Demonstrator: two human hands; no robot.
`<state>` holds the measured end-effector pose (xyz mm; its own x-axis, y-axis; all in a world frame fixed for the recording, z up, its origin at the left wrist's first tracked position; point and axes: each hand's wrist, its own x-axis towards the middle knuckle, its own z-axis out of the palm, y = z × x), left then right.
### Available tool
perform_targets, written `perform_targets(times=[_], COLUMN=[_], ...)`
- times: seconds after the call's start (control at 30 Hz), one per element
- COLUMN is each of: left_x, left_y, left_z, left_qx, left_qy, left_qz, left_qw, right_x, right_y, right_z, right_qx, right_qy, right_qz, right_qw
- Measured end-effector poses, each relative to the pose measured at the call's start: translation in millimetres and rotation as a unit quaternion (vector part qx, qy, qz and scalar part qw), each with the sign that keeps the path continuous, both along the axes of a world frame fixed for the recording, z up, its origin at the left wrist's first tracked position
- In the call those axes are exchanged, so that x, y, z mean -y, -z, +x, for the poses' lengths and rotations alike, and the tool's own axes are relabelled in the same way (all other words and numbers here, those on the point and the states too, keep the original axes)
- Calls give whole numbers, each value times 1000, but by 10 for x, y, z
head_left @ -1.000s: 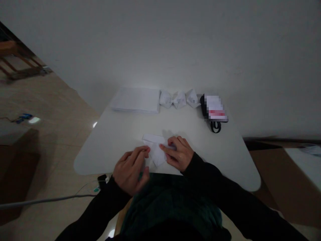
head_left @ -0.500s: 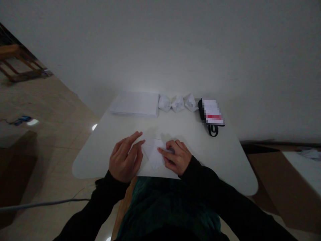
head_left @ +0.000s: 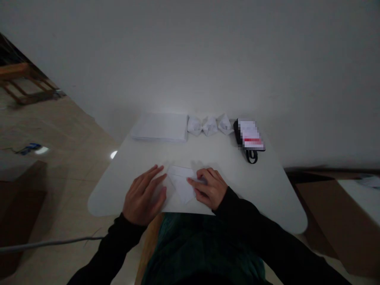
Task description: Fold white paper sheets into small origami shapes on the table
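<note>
A small piece of folded white paper (head_left: 183,184) lies near the table's front edge, its straight top side away from me and a point towards me. Crease lines cross it. My right hand (head_left: 211,187) grips its right side, the index finger pressed on top and the other fingers curled. To the left of the paper, my left hand (head_left: 144,194) is open, fingers spread just off the paper's edge. Three folded white paper shapes (head_left: 195,126) stand in a row at the back of the table, beside a stack of white paper (head_left: 160,127).
At the back right of the white table (head_left: 118,190) lies a black case (head_left: 251,156) with a strap loop and a blurred label. A wall rises behind the table. Cardboard boxes (head_left: 332,217) stand to the right, and a wooden stool (head_left: 18,73) is far left.
My left hand has drawn back left from the paper's corner. My right hand keeps its hold. A fold line near the paper's top shows more plainly, and the whole view has shifted slightly.
</note>
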<state>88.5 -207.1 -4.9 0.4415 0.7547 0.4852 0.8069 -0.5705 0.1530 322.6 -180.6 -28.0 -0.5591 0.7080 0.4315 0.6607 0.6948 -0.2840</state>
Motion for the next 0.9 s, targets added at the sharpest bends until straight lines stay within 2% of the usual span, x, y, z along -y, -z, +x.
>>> perform_targets(times=[0.1,0.13,0.2,0.33,0.43,0.53,0.67,0.77,0.9], left_x=[127,159,170,-1,-150,-251,-495,-848,-1351], left_y=[62,84,106,40,-33,-83,-154,-203,-211], left_z=[138,170,179,50,54,228,478,578,662], left_qx=[-27,-37,-47,-45,5,26,-28,-73,-82], left_qy=[154,173,145,11,-26,-26,-36,-41,27], left_qz=[-2,-8,-22,-74,-94,-117,-174,-204,-244], left_qw=[988,984,988,996,995,992,984,975,966], right_x=[3,4,5,9,-2,-57,-266,-525,-843], right_y=[-2,-4,-9,-8,-12,-41,-88,-86,-47], right_z=[-3,-4,-5,-3,9,41,124,204,300], right_qx=[-4,-4,-4,0,0,-1,16,18,21], right_qy=[0,0,-1,-4,-11,-3,45,107,157], right_qz=[-2,-3,-5,-12,-19,-33,-67,-77,-93], right_qw=[1000,1000,1000,1000,1000,999,997,991,983])
